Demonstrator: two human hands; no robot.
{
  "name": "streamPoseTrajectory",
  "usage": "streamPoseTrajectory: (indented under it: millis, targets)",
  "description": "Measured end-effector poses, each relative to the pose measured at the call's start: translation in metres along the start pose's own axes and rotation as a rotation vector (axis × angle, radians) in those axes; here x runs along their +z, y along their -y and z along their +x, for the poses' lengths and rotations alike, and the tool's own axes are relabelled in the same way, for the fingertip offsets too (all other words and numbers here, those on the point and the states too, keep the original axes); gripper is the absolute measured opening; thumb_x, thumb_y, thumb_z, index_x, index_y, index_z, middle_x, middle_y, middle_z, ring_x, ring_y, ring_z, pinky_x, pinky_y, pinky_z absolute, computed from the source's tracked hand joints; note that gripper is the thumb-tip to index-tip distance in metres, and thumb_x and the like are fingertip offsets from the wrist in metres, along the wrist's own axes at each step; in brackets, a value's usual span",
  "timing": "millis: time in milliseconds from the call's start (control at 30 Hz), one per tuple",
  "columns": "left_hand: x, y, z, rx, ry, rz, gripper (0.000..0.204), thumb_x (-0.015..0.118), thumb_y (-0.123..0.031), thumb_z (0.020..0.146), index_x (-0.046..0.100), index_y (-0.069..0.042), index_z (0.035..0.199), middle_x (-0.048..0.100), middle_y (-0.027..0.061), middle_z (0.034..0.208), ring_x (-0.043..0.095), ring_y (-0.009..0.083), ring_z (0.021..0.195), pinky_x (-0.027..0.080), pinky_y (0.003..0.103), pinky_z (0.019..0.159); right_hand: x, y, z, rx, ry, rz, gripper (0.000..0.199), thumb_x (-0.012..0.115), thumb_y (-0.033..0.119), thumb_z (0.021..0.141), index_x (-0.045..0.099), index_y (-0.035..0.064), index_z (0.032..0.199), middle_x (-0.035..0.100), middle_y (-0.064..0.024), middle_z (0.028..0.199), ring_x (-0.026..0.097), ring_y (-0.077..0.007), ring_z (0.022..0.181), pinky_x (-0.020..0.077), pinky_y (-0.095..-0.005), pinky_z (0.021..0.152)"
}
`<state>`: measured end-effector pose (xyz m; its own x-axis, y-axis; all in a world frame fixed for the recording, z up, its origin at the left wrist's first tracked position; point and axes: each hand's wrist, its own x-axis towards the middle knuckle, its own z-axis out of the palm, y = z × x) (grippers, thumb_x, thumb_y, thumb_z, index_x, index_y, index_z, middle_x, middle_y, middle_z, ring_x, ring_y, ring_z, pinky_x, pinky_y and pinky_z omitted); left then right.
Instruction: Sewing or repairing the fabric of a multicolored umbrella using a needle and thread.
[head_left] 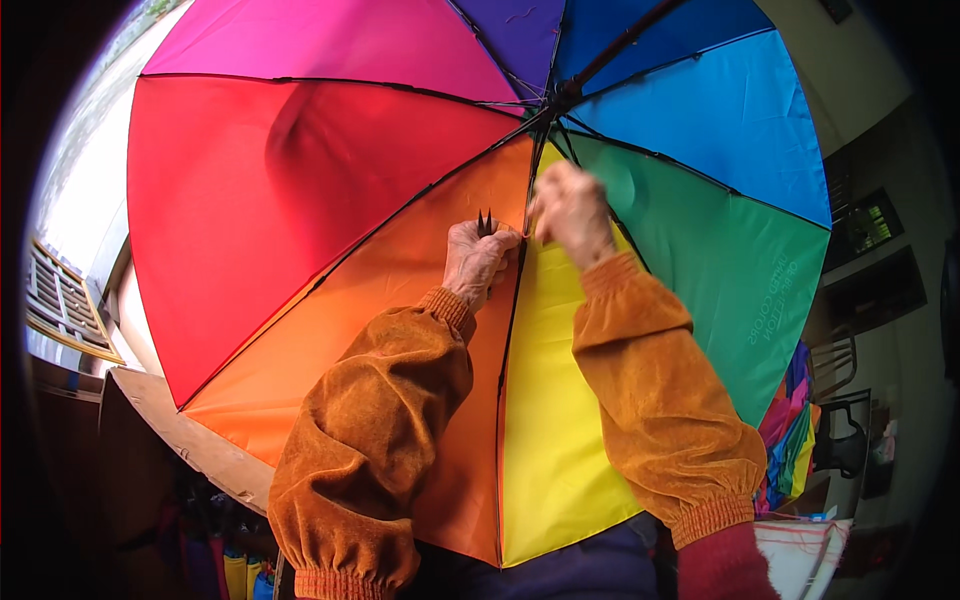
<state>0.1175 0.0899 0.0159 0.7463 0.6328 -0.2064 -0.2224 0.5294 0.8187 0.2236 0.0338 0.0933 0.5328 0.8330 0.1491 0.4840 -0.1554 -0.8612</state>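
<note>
An open umbrella with panels in rainbow colours fills the view, its inside and dark ribs facing me. My left hand is closed around dark thread snips, whose two pointed tips stick up above the fist. Its thumb and finger press at the rib between the orange and yellow panels. Just right of that rib, my right hand is raised over the yellow panel, fingers curled together and smeared by motion. Whatever it may hold is too blurred to see. Above both hands, the ribs meet at the dark hub on the shaft.
A brown cardboard edge lies under the umbrella at left. More folded colourful umbrellas hang at right, near a dark chair and a white sack. A slatted wooden rack stands by the bright opening at left.
</note>
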Motion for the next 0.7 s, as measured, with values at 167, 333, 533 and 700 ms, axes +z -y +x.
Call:
streamPoseTrajectory:
  millis: [167, 333, 533, 700]
  targets:
    - [-0.003, 0.009, 0.007, 0.169, -0.002, 0.238, 0.015, 0.061, -0.012, 0.078, 0.054, -0.005, 0.067, 0.048, -0.002, 0.055, 0.036, 0.0021, 0.041, 0.026, 0.018, 0.034, -0.026, 0.064, 0.027, -0.091, 0.07, 0.534, 0.019, 0.04, 0.012, 0.089, 0.043, -0.0066, 0.09, 0.059, -0.0174, 0.067, 0.059, -0.0201, 0.046, 0.0557, -0.0348, 0.045]
    - [-0.001, 0.014, 0.01, 0.23, 0.011, 0.277, 0.015, 0.06, -0.013, 0.08, 0.055, -0.005, 0.069, 0.047, -0.0029, 0.056, 0.036, 0.0021, 0.041, 0.026, 0.018, 0.034, -0.012, 0.096, 0.029, -0.233, 0.11, 0.662, 0.017, 0.043, 0.011, 0.088, 0.047, -0.0043, 0.084, 0.055, -0.0117, 0.061, 0.057, -0.0165, 0.045, 0.057, -0.0375, 0.049]
    - [-0.009, 0.014, 0.014, 0.326, 0.022, 0.36, 0.013, 0.059, -0.014, 0.081, 0.056, -0.005, 0.071, 0.048, -0.0049, 0.058, 0.038, 0.0023, 0.044, 0.029, 0.018, 0.037, 0.016, 0.122, 0.024, -0.337, 0.208, 0.718, 0.011, 0.055, 0.007, 0.084, 0.055, -0.0023, 0.078, 0.051, -0.0034, 0.059, 0.052, -0.0091, 0.049, 0.0575, -0.0323, 0.055]
    - [-0.009, 0.022, 0.011, 0.467, -0.065, 0.537, 0.013, 0.057, -0.013, 0.079, 0.06, 0.0, 0.075, 0.051, 0.0047, 0.054, 0.048, 0.0115, 0.051, 0.04, 0.026, 0.05, 0.015, 0.129, 0.022, -0.349, 0.209, 0.703, 0.012, 0.058, 0.007, 0.082, 0.055, -0.0024, 0.075, 0.051, -0.0034, 0.059, 0.051, -0.0083, 0.048, 0.0575, -0.0318, 0.055]
